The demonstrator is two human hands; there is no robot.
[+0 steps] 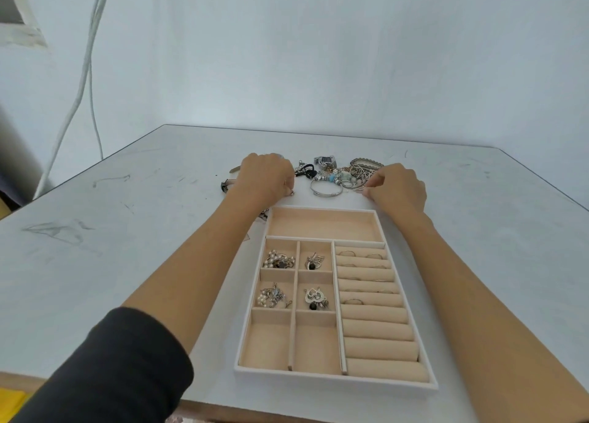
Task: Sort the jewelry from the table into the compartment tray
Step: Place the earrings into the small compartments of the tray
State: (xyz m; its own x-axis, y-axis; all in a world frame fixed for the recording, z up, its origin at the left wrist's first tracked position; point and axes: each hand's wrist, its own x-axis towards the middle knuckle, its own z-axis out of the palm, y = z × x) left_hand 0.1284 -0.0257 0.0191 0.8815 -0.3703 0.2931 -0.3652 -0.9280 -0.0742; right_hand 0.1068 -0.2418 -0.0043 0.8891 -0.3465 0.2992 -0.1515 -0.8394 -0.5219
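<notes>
The jewelry pile (331, 174) lies on the worktop (143, 231) just beyond the compartment tray (334, 382); off the tray's far-left corner the left hand (264, 177) pinches a small piece (291, 192) in curled fingers, off its far-right corner the right hand (398, 190) pinches the pile's edge

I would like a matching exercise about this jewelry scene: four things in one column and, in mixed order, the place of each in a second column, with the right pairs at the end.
Things
1. silver bangle
2. thin rings
3. heart-shaped piece
4. pearl cluster

Places
A. left small compartment, row farthest from the person
B. on the table, beyond the tray
C. between the padded rolls at the tray's right side
D. right small compartment, second row

Pairs: 1-B, 2-C, 3-D, 4-A
</notes>
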